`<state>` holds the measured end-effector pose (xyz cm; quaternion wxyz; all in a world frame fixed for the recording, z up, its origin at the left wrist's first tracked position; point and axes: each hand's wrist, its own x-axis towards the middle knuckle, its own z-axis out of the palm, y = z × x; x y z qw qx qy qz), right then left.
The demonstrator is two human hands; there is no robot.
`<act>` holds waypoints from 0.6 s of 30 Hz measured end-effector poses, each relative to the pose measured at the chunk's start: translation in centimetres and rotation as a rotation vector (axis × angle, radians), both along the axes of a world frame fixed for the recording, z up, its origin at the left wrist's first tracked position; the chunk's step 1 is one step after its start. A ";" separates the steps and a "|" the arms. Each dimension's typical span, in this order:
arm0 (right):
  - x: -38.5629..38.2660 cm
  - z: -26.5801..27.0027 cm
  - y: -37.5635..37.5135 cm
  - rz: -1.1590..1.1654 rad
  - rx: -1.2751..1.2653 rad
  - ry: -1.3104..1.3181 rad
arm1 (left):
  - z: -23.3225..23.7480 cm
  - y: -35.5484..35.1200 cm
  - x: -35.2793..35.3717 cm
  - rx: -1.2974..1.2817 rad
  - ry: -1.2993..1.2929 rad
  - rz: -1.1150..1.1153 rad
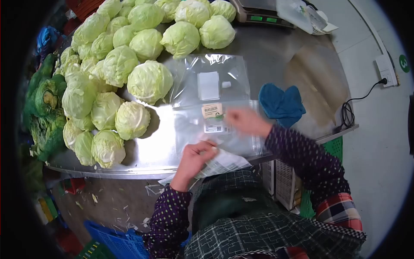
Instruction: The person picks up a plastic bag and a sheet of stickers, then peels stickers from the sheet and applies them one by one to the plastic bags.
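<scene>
My left hand (196, 159) is closed at the table's front edge, its fingers pinching a white sheet with faint printing (226, 163) that hangs over the edge. Above it, my right hand (248, 121) is smeared by motion, so its fingers cannot be made out clearly. It is over a clear plastic bag (189, 125) lying flat, just right of a printed label (213, 111) in beige and white. Another clear bag (235, 64) lies behind, with a white rectangle (208, 85) showing on it.
Many pale green cabbages (150, 82) are heaped on the left of the metal table (161, 166). A scale (263, 13) stands at the back. A blue cloth (282, 103) lies to the right, near a black cable (347, 114). A blue crate (116, 239) is below.
</scene>
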<state>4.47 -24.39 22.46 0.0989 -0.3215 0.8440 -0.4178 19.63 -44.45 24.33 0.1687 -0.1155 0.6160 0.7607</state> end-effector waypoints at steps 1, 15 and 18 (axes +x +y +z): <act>-4.1 1.6 0.0 -0.088 -0.119 -0.084 | -1.4 0.0 -0.3 -0.069 -0.049 0.080; 7.6 6.4 3.4 0.102 0.063 -0.271 | -0.4 -0.9 -1.7 0.125 -0.280 0.367; 8.4 5.3 3.9 0.115 -0.043 -0.064 | -0.6 -1.0 -1.8 0.118 -0.264 0.365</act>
